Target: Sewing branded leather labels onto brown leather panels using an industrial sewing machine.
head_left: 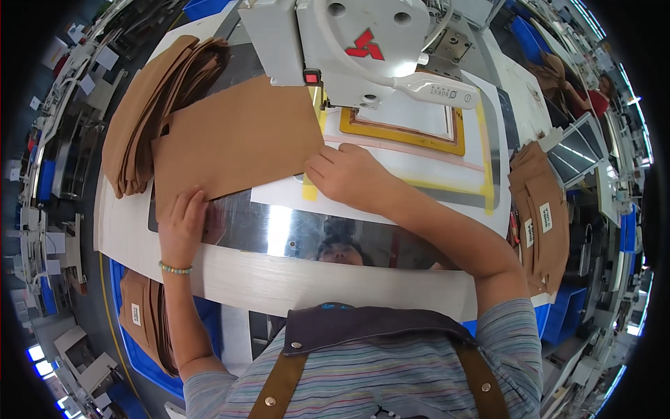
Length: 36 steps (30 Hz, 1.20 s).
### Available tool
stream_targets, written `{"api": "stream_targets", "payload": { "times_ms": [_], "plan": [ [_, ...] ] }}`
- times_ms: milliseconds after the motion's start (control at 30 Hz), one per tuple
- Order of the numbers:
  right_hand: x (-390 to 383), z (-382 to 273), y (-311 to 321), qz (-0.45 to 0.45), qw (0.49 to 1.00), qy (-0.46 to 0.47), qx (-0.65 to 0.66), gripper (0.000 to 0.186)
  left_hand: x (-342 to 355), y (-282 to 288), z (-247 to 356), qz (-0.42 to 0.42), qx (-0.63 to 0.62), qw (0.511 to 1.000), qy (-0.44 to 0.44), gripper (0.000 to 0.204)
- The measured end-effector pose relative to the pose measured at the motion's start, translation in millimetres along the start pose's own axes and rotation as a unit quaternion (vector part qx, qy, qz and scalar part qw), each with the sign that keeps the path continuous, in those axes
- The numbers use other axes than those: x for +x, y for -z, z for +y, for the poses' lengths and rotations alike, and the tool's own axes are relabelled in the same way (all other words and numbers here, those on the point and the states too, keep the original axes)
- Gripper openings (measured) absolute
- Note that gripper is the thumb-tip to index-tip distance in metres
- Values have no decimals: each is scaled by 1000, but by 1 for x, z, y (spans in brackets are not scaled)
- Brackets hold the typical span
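Observation:
A flat brown fabric panel (241, 140) lies slantwise on the worktable, left of a white sewing machine head (363, 52). My left hand (183, 218) grips its near left corner, fingers on top and the thumb hidden. At the panel's right edge, the near corner is pinched in the closed fingers of my right hand (349, 174). Right of the panel, under the machine, a yellow-edged rectangular frame (403, 142) rests on a white sheet with yellow tape strips. The panel's far right part reaches close to the machine's needle area.
A folded pile of brown fabric pieces (136, 133) stands at the table's left. Labelled brown bundles (548, 230) hang at the right edge. Below left, a blue bin (209, 328) holds another bundle. A shiny metal plate (279, 234) runs along the near side. Another person works at far right.

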State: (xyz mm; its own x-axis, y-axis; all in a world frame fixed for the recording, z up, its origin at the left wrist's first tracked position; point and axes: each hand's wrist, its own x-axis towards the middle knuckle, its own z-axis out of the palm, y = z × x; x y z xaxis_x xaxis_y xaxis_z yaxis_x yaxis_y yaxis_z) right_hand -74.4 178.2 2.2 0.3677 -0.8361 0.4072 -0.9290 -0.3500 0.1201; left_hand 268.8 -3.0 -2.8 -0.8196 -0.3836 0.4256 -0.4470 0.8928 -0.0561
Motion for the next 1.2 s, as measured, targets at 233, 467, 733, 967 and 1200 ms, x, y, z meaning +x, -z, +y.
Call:
{"api": "stream_targets", "payload": {
  "times_ms": [233, 467, 733, 967, 1200],
  "plan": [
    [-1, 8, 1, 32, 996, 5, -80, 15, -29, 3, -46, -7, 46, 999, 17, 22],
    [-70, 35, 46, 4, 995, -73, -70, 13, 61, -21, -22, -9, 1, 993, -115, 39],
    [-185, 69, 101, -30, 968, -179, -175, 8, 168, -69, 63, 42, -92, 941, -322, 45],
    [-228, 71, 99, -65, 929, -307, -195, 14, 179, -74, 99, -63, -100, 953, -279, 44],
    [-239, 37, 86, -36, 886, -445, -124, 53, 149, -65, 113, -58, -85, 979, -175, 53]
  ]
}}
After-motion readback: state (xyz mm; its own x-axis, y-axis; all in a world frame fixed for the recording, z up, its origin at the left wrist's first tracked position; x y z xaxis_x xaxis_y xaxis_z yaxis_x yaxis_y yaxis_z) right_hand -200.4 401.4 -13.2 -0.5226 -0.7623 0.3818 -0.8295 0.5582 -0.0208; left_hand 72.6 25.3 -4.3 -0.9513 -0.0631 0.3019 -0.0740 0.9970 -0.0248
